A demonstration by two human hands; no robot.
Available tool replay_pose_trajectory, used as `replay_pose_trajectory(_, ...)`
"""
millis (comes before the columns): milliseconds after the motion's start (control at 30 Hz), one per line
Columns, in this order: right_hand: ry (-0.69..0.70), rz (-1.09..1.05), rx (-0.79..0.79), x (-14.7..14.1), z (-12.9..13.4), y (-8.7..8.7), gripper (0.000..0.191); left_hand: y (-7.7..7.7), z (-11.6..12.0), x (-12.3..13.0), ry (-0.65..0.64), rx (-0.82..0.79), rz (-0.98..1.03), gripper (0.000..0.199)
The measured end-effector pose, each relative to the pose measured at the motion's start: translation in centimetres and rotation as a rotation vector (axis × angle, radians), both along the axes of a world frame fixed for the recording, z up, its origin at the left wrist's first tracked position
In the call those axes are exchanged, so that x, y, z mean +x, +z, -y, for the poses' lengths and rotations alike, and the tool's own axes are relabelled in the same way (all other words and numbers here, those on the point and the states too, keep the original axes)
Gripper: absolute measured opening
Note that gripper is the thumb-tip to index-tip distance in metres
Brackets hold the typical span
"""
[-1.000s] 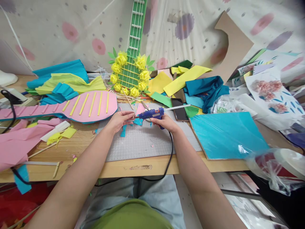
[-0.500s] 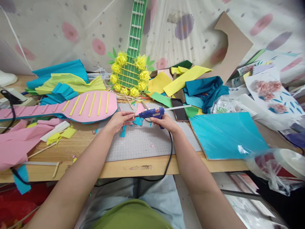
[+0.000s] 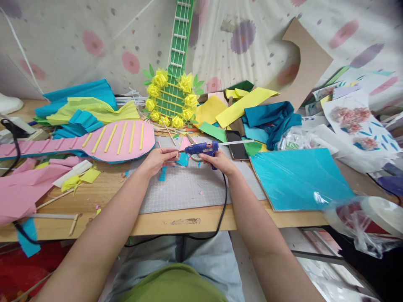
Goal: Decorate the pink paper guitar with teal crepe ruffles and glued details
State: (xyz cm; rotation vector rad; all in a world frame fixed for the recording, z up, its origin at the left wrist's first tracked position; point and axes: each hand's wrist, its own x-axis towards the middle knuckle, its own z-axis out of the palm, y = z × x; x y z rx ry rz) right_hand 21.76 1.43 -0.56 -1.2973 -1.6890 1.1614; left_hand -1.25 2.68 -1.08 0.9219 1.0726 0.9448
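Note:
My right hand (image 3: pixel 218 161) is wrapped round the handle of a blue hot glue gun (image 3: pixel 201 148), its nozzle pointing left and a white glue stick (image 3: pixel 236 142) sticking out of its back. At the nozzle tip, my left hand (image 3: pixel 160 160) pinches something too small to make out. Both hands are above a grey cutting mat (image 3: pixel 185 193). Blue paper scraps (image 3: pixel 162 173) lie on the mat under the fingers. Left of my left hand rests a pink paper guitar shape (image 3: pixel 126 140) with yellow strips across it.
Behind my hands stands a green paper guitar (image 3: pixel 170 102) ringed with yellow paper flowers. A phone (image 3: pixel 236 144) and a blue board (image 3: pixel 302 178) lie to the right. Pink paper (image 3: pixel 28 188) covers the left side. The gun's black cord (image 3: pixel 225 201) hangs over the table edge.
The glue gun in my right hand has shifted very slightly to the right, its nozzle a little away from my left fingertips. My left hand is nearly still.

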Motion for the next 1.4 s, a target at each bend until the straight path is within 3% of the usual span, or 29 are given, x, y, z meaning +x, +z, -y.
replay_pose_trajectory(800,0.060,-0.055,-0.033,0.4,0.2,0.3,0.040,0.5,0.2,0.0,0.039,-0.028,0.044,0.021)
replay_pose_trajectory(867,-0.039,-0.108,0.039,0.4,-0.1,0.0,0.039,0.6,0.2,0.0,0.059,-0.026,0.062,0.022)
replay_pose_trajectory(933,-0.243,-0.111,0.107,0.7,-0.7,-0.5,0.040,0.6,0.1,0.0,0.078,-0.023,0.080,0.023)
replay_pose_trajectory(1000,-0.480,-0.016,0.139,1.2,-1.5,-1.1,0.042,0.5,0.1,0.0,0.096,-0.021,0.099,0.023)
replay_pose_trajectory(1067,-0.631,0.147,0.151,1.9,-2.4,-1.7,0.044,0.4,0.0,0.0,0.101,-0.015,0.127,0.023)
replay_pose_trajectory(1233,-0.649,0.449,0.110,2.8,-3.5,-2.7,0.054,0.2,0.1,0.2,0.078,0.006,0.166,0.027)
replay_pose_trajectory(1400,-0.738,0.709,0.252,2.6,-1.7,-0.6,0.058,-0.1,0.2,0.5,0.065,-0.012,0.192,0.028)
